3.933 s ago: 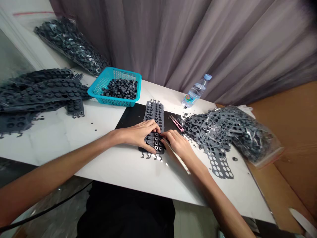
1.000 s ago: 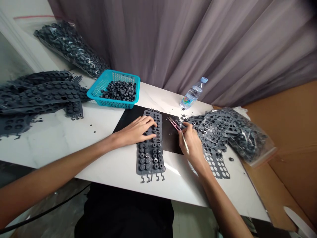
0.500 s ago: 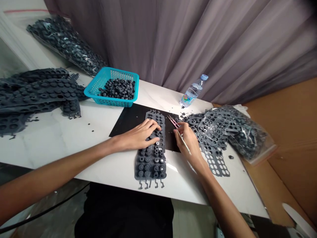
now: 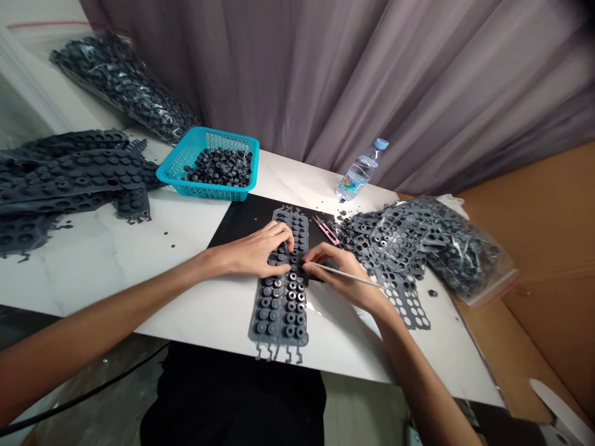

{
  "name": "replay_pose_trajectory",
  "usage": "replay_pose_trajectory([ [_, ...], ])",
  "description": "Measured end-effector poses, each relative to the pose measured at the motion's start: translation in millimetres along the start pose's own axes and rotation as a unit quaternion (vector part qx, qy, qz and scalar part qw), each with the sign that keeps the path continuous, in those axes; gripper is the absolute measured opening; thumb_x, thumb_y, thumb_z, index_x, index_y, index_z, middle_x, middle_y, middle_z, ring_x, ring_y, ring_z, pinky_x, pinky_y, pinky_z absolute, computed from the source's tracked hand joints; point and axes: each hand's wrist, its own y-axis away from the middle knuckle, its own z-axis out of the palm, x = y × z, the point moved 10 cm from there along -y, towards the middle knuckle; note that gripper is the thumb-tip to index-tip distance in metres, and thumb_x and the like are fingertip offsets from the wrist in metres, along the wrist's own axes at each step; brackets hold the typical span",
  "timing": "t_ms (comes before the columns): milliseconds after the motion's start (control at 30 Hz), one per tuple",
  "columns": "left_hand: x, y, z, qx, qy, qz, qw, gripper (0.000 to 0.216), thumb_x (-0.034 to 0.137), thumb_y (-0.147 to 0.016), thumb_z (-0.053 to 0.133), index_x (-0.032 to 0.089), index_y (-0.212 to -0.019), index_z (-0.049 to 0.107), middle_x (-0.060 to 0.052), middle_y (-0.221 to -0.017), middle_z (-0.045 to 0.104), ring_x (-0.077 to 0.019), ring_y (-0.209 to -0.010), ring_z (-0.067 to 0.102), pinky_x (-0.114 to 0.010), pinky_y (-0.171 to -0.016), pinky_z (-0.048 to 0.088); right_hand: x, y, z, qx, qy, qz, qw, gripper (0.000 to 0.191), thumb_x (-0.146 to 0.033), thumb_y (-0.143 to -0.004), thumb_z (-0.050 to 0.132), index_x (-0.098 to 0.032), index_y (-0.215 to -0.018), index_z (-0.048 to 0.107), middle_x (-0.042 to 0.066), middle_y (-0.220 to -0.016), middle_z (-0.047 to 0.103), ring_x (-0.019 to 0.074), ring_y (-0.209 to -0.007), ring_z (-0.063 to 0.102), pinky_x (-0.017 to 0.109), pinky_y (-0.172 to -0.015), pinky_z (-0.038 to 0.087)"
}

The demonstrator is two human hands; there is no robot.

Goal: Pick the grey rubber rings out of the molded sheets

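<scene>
A dark grey moulded rubber sheet, covered in rows of round raised rings, lies lengthwise in front of me, its far part over a black mat. My left hand rests across its middle, fingers bent over the rings and thumb apart from them, holding the sheet. At the sheet's right edge, my right hand pinches a thin pale stick. Its tip is hidden by the fingers. Pink-handled snips lie on the mat just beyond the right hand.
A turquoise basket contains small black rubber pieces. More sheets are heaped at left, before a filled plastic bag. At right are a water bottle, punched-out sheet scraps and another bag. A curtain hangs behind.
My right hand has moved left from beside the snips to the sheet's edge, with the stick still in it. The sheet's near end has shifted slightly toward me; my left hand's fingers have drawn back slightly.
</scene>
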Motion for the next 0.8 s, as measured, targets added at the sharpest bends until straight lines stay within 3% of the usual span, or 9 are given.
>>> replay_pose_trajectory([
  [133, -3.8, 0.5, 4.4, -0.017, 0.006, -0.004, 1.000, 0.029, 0.043, -0.088, 0.069, 0.023, -0.103, 0.054, -0.007, -0.127, 0.052, -0.0289, -0.121, 0.048, -0.047, -0.105, 0.045, -12.1, 4.0, 14.0, -0.074, -0.032, -0.026, 0.996, 0.019, -0.041, -0.100, 0.070, -0.022, -0.104, 0.070, 0.006, -0.109, 0.074, 0.0222, -0.100, 0.069, 0.038, -0.092, 0.055],
  [433, -2.4, 0.2, 5.2, -0.009, 0.006, 0.008, 1.000, 0.025, 0.043, -0.087, 0.071, 0.023, -0.099, 0.060, -0.007, -0.128, 0.051, -0.0298, -0.122, 0.047, -0.048, -0.106, 0.044, -5.6, 4.8, 16.3, -0.078, -0.002, -0.016, 0.997, 0.013, -0.035, -0.102, 0.068, -0.024, -0.107, 0.068, 0.005, -0.111, 0.073, 0.0219, -0.100, 0.068, 0.037, -0.091, 0.055],
  [567, -1.1, 0.0, 4.5, 0.001, 0.010, 0.016, 1.000, 0.022, 0.041, -0.087, 0.073, 0.023, -0.097, 0.064, -0.007, -0.128, 0.052, -0.0298, -0.124, 0.047, -0.049, -0.109, 0.042, -6.0, 6.6, 16.1, -0.060, 0.027, -0.015, 0.998, 0.016, -0.035, -0.104, 0.065, -0.025, -0.117, 0.066, 0.004, -0.112, 0.073, 0.0208, -0.098, 0.068, 0.036, -0.089, 0.056],
  [800, -1.1, 0.3, 4.9, 0.000, 0.018, 0.020, 1.000, 0.021, 0.041, -0.087, 0.073, 0.024, -0.099, 0.068, -0.007, -0.128, 0.052, -0.0298, -0.123, 0.048, -0.050, -0.111, 0.042, -19.7, 6.7, 20.9, -0.076, 0.110, -0.080, 0.988, 0.018, -0.035, -0.109, 0.055, -0.027, -0.121, 0.067, 0.007, -0.121, 0.068, 0.0223, -0.110, 0.067, 0.037, -0.098, 0.054],
])
